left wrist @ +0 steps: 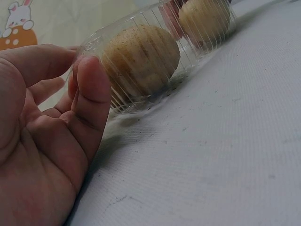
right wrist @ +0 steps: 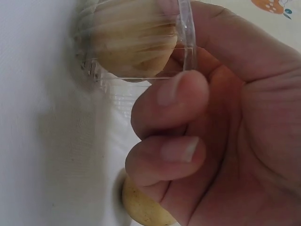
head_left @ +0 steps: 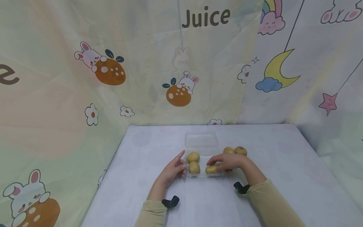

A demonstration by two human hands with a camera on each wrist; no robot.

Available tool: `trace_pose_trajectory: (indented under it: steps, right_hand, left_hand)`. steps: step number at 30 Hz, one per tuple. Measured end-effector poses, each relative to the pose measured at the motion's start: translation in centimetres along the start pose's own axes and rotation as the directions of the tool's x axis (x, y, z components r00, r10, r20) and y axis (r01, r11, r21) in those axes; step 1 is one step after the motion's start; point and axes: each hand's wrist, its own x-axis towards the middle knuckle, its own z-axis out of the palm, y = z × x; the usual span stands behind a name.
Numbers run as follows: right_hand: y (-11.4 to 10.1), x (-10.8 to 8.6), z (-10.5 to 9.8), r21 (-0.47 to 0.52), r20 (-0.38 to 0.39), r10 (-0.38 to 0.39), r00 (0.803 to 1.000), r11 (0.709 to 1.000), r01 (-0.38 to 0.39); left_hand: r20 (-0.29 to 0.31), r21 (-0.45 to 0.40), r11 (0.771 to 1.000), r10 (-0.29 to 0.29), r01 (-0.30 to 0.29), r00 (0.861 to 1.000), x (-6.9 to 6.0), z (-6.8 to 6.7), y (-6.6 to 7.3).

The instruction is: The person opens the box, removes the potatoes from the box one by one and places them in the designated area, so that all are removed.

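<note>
A clear plastic clamshell box (head_left: 200, 174) lies on the table with its lid (head_left: 202, 142) folded back. Two potatoes sit in its left side, a rear potato (head_left: 193, 157) and a front potato (head_left: 194, 167). My left hand (head_left: 172, 171) holds the box's left wall, fingertips bent against the plastic. At the box's front right, my right hand (head_left: 227, 161) grips another potato (head_left: 210, 170) from above; the right wrist view shows this potato (right wrist: 134, 44) behind the clear wall, with two of that hand's fingers curled outside the box. Part of the grip is hidden.
Two more potatoes lie outside the box behind my right hand: a left one (head_left: 228, 150) and a right one (head_left: 240, 151). A white cloth (head_left: 136, 189) covers the table. Printed curtains (head_left: 147, 63) hang behind and along the sides.
</note>
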Motion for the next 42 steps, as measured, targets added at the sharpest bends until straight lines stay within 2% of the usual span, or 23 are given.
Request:
trace_pose_trajectory:
  steps: [7, 19, 23, 32, 35, 42]
  right_hand:
    - [0.1, 0.2, 0.1, 0.007, -0.023, -0.034, 0.999, 0.999, 0.034]
    - [-0.3, 0.1, 0.8, 0.019, -0.077, -0.011, 0.997, 1.000, 0.012]
    - [-0.7, 0.0, 0.9, -0.009, -0.093, 0.004, 0.996, 1.000, -0.005]
    - [-1.2, 0.2, 1.2, -0.056, -0.136, 0.092, 0.987, 0.993, -0.100]
    - [-1.2, 0.3, 1.3, -0.086, -0.174, 0.086, 0.981, 0.991, -0.102]
    - [-1.5, 0.4, 1.4, -0.186, -0.245, 0.018, 0.969, 0.980, -0.066]
  left_hand:
    - [0.005, 0.002, 1.000, 0.000, 0.000, 1.000, 0.0, 0.0, 0.0]
    - [0.011, 0.004, 1.000, 0.005, -0.005, 1.000, 0.0, -0.2, 0.1]
    - [0.009, 0.007, 1.000, 0.002, -0.002, 1.000, -0.1, -0.2, 0.2]
    - [0.014, 0.004, 1.000, 0.002, -0.002, 1.000, -0.1, 0.0, 0.2]
    - [0.013, 0.000, 1.000, 0.001, -0.001, 1.000, -0.1, 0.0, 0.2]
    - [0.019, -0.004, 1.000, 0.004, -0.004, 1.000, -0.2, 0.0, 0.3]
